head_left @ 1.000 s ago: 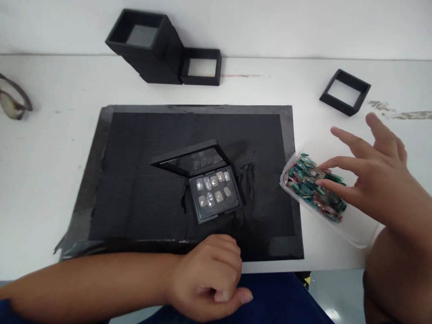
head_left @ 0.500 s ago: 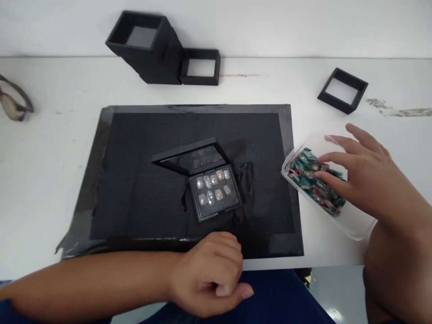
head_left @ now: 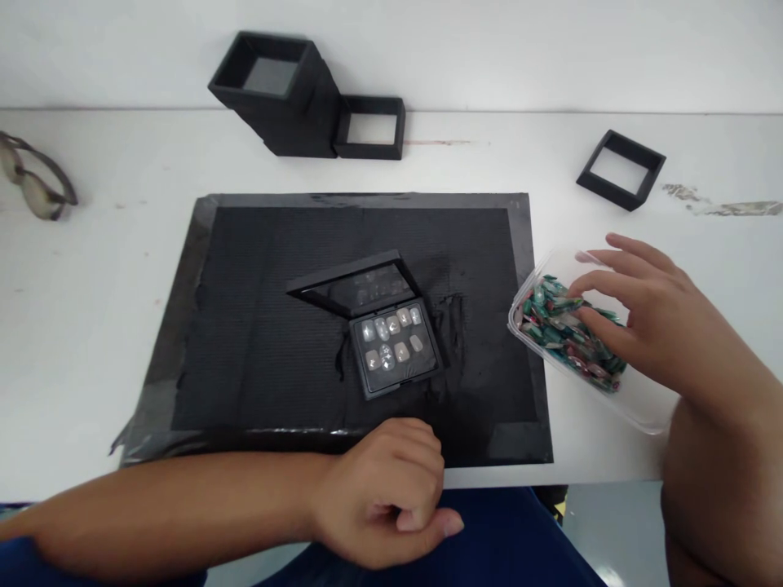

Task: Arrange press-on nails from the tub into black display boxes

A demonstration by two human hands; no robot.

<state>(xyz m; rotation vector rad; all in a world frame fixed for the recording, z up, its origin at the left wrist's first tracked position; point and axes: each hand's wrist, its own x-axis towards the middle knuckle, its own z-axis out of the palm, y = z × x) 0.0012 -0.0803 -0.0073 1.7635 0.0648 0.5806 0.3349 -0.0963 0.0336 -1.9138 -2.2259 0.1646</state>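
Inside a clear plastic tub point(head_left: 645, 412), the fingertips of my right hand point(head_left: 648, 314) reach into a heap of green, pink and clear press-on nails point(head_left: 568, 346). The thumb and index finger close on a green press-on nail point(head_left: 564, 304); the other fingers are stretched out. My left hand point(head_left: 385, 493) rests as a loose fist at the table's front edge, thumb sticking out, with nothing showing in it. Just beyond it, a black case point(head_left: 400, 375) with its windowed lid point(head_left: 360, 285) raised holds two rows of pale decorated press-on nails point(head_left: 387, 356).
The case sits on a black taped mat point(head_left: 263, 342) on the white table point(head_left: 91, 326). Black frames point(head_left: 275, 98) are stacked at the back left, with one frame point(head_left: 370, 128) beside them. Another frame point(head_left: 621, 169) lies at the back right. Glasses point(head_left: 40, 183) lie far left.
My right hand's thumb and index finger have drawn closer together among the nails and stirred the heap. My left hand keeps its place. The view has shifted slightly.
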